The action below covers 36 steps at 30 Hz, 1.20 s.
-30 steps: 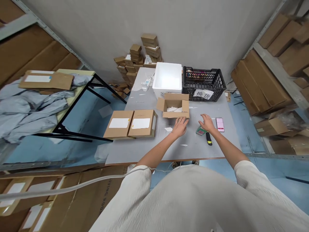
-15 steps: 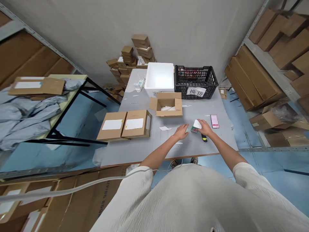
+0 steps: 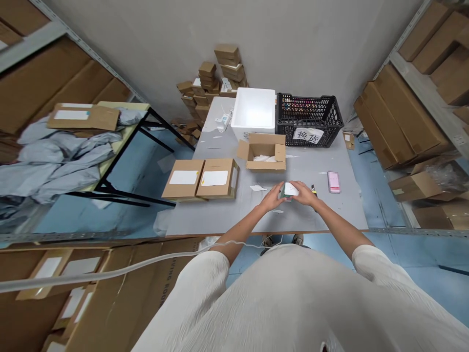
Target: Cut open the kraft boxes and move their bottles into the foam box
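Observation:
Between my two hands, near the front of the grey table [image 3: 234, 215], is a small green and white box [image 3: 290, 189]. My left hand [image 3: 272, 197] grips its left side, and my right hand [image 3: 304, 193] holds its right side. Just right of my right hand lies a black and yellow tool [image 3: 314, 190], partly covered by that hand. A pink-screened phone [image 3: 333, 182] rests further right. Beyond my hands stands an open cardboard box [image 3: 266, 165] with white paper inside. A scrap of white paper [image 3: 258, 187] lies left of my left hand.
Two closed, labelled cartons [image 3: 218, 178] sit side by side at the left. A white foam bin [image 3: 253, 110] and a black crate [image 3: 309, 117] stand at the back. Grey bags [image 3: 69, 161] cover a side table. A white cable [image 3: 146, 264] crosses the lower left.
My left hand has closed on the small box, which my right hand has moved left, away from the phone. The whole view has shifted a little.

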{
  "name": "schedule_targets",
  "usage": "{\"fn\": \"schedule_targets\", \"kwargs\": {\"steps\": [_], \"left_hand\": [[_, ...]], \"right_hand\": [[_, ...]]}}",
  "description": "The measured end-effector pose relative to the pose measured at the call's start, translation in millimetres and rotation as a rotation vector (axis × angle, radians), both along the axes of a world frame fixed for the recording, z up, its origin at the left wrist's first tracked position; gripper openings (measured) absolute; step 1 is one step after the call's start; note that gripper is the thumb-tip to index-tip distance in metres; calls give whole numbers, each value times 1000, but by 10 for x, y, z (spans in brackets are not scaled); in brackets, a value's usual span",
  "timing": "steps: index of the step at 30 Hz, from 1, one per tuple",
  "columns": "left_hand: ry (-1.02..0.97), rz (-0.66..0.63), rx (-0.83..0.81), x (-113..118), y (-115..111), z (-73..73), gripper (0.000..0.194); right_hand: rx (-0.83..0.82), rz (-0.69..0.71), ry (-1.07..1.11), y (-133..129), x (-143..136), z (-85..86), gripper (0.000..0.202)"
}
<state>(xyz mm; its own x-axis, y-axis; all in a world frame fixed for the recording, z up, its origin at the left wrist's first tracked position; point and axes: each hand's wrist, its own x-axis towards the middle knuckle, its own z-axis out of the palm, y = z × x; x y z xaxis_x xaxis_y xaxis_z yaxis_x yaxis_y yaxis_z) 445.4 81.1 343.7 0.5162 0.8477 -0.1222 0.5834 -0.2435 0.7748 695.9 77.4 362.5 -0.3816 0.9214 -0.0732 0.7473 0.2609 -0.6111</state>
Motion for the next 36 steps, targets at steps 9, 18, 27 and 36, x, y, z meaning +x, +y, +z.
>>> {"fn": "schedule_targets", "kwargs": {"steps": [9,18,27,36], "left_hand": [[-90,81,-29,-355,-119,-183,83],[-148,135,-97,-450,-45,-230,79],[-161,118,-71,-431,20,-180,76],[-145,139,-100,-433,53,-107,74]], "right_hand": [[-41,87,14,-41,-449,-66,81],[-18,45,93,-91,-463,-99,79],[-26,26,21,-9,-414,82,55],[2,94,-111,42,-495,285,55]]}}
